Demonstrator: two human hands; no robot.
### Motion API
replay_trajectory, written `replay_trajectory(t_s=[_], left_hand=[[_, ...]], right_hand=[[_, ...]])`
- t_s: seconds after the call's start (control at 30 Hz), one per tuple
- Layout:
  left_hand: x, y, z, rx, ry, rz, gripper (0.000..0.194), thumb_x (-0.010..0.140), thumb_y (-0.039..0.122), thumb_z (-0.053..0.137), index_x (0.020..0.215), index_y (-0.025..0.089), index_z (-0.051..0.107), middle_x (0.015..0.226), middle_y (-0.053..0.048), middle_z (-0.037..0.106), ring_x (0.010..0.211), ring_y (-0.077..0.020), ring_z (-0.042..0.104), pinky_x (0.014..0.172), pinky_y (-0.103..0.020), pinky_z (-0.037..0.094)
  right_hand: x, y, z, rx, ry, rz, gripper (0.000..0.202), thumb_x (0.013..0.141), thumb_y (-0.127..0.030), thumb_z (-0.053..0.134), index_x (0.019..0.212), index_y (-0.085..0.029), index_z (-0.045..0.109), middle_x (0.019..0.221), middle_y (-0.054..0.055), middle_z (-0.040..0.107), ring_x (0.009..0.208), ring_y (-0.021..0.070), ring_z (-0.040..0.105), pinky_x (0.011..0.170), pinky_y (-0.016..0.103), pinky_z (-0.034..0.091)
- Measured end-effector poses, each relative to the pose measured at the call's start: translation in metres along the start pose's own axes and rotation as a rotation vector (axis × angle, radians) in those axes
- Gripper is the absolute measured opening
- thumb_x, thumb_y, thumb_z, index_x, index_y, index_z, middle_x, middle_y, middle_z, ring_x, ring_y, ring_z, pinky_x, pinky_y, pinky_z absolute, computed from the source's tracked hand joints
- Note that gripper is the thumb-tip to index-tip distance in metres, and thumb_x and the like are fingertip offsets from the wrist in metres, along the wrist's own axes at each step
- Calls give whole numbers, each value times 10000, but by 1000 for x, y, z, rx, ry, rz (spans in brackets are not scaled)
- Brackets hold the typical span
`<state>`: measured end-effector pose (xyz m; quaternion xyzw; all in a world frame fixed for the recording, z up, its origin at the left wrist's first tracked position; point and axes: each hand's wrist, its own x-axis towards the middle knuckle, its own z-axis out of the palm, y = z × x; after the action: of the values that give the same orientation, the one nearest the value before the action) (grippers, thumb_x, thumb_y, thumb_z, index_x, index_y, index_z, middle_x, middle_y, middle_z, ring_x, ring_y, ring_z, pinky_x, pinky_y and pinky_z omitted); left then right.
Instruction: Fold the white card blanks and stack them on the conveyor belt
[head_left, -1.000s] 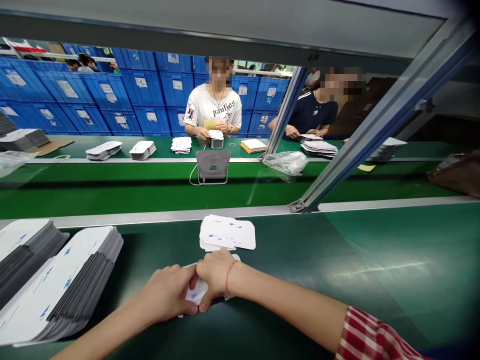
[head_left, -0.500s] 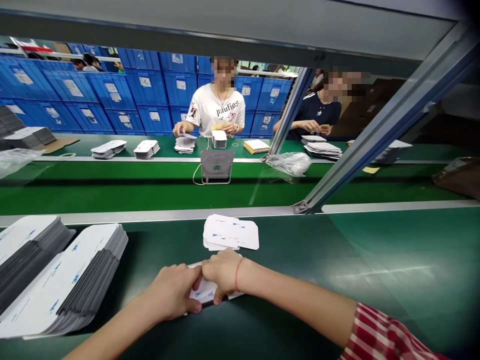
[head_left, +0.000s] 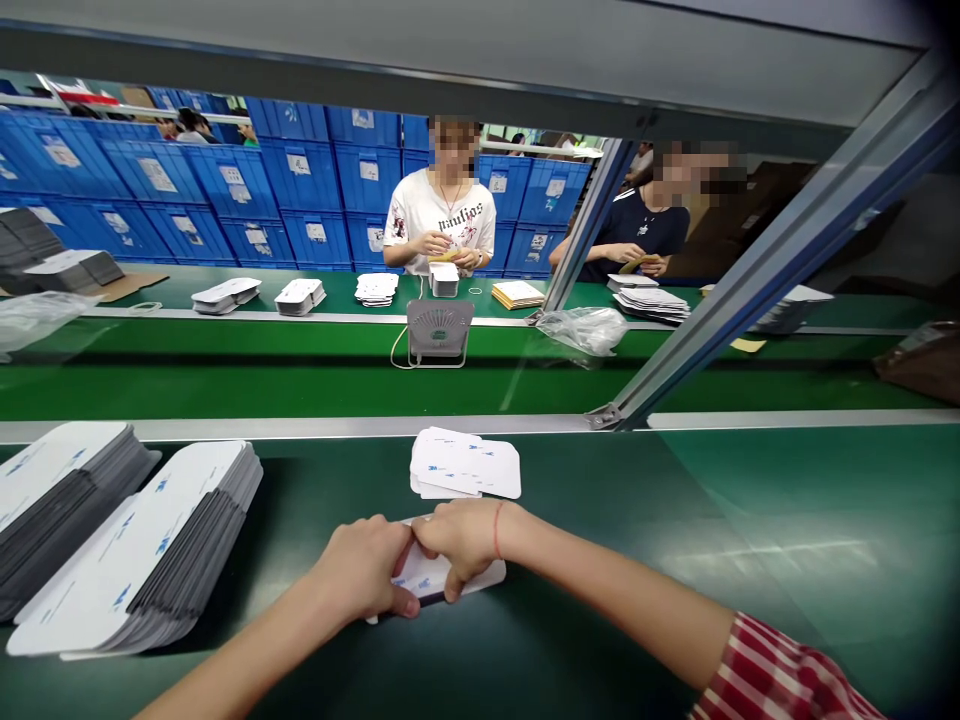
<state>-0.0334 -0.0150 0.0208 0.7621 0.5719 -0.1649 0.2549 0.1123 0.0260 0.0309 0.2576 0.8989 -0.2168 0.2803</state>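
So, lower middle of the frame: a flat, round-cornered white-faced pad (head_left: 423,574) lies on the dark green worktop (head_left: 592,640), printed in blue with what looks like the 3M logo and showing a dark edge on the near side. Both hands are on it, close together and curled in narrow. The left hand (head_left: 373,566) has its thumb down by the near edge, and the right hand (head_left: 463,540) comes over the top with its thumb close to that same edge. Fingers on the far side are mostly hidden, so can't tell exactly how they're hooked. Can't tell either if it's one piece or a few layers. Handling-wise, I'd guess it's light, thin and a bit bendy, not really fragile, though the glossy-looking white face could be slick and the corners might crease. I'd hold it by the long edges, thumbs near and fingers far, rather than pressing on the middle. Just beyond the hands sits a loose fanned pile of white sheets (head_left: 466,465) with similar blue print, and over at the lower left are two leaning stacks, the nearer stack (head_left: 142,560) and the farther stack (head_left: 64,475), white on top with dark edges showing.
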Motion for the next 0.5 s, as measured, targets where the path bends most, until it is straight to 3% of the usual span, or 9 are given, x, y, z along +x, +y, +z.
replay_trajectory(t_s=[0.27, 0.5], left_hand=[[1, -4, -1, 13, -23, 34, 315, 630, 445, 740, 834, 226, 642, 916, -74, 710, 853, -321, 668, 657, -349, 437], [-3, -11, -15, -24, -142, 112, 350, 558, 224, 781, 877, 248, 639, 879, -11, 692, 810, -239, 656, 567, -258, 379]], right_hand=[[-3, -7, -5, -16, -2, 67, 629, 661, -368, 840, 1185, -138, 579, 1051, 107, 712, 899, 290, 691, 526, 293, 435], [-5, -4, -3, -1, -5, 74, 543, 682, -407, 818, 1119, -158, 614, 1026, 96, 713, 883, 283, 689, 514, 280, 421]])
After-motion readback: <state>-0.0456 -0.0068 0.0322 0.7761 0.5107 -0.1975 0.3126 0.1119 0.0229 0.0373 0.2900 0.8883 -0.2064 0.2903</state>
